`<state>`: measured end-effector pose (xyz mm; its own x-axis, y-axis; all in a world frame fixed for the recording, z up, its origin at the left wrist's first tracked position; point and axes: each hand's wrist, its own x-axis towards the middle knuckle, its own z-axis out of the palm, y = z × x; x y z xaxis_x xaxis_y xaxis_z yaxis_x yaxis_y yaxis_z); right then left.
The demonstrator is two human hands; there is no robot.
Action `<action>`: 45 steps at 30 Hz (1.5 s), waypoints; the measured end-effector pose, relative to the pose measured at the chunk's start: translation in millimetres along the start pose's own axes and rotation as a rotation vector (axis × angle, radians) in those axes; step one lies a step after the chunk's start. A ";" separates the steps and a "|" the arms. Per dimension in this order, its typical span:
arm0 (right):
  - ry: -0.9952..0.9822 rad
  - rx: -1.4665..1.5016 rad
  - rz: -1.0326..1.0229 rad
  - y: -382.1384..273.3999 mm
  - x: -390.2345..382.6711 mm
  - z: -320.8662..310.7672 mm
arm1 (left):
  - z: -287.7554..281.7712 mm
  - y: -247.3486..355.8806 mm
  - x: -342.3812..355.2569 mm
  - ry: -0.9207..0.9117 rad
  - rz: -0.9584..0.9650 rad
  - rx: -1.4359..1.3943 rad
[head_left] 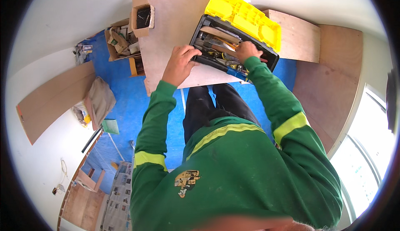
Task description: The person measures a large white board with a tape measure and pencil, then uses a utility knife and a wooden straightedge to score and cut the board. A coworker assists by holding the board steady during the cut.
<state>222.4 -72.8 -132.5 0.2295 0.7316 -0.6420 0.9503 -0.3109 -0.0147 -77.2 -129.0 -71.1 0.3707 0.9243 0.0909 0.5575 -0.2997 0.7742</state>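
Note:
A black toolbox [209,61] stands on the plywood tabletop with its yellow lid [246,16] swung back. My left hand [180,65] grips the toolbox's near left corner, fingers bent over the rim. Inside the box, toward its right end, is my right hand [248,52]. Its fingers are curled downward among the tools, and what they hold, if anything, is hidden. Around it lie a wooden-handled tool [221,34], a pair of pliers [235,65] and several other hand tools, partly overlapping. A blue tool [236,73] lies along the near side.
The plywood tabletop [171,27] carries an open cardboard box [142,16] at its far left. Left of it are filled cartons [121,41] on the blue floor covering [137,102]. A plywood box [291,33] adjoins at right. A cardboard sheet [58,98] leans by the left wall.

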 end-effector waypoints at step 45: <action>-0.838 0.246 -1.291 -504.2 -570.5 326.5 | 225.5 -30.0 -966.3 2.282 -1.317 -1.238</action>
<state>-456.3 -531.4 -9.2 -0.9443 0.0625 -0.3232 0.3279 0.0900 -0.9404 -284.6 -1066.4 -323.4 -0.5041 -0.3893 -0.7709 -0.6645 -0.3954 0.6342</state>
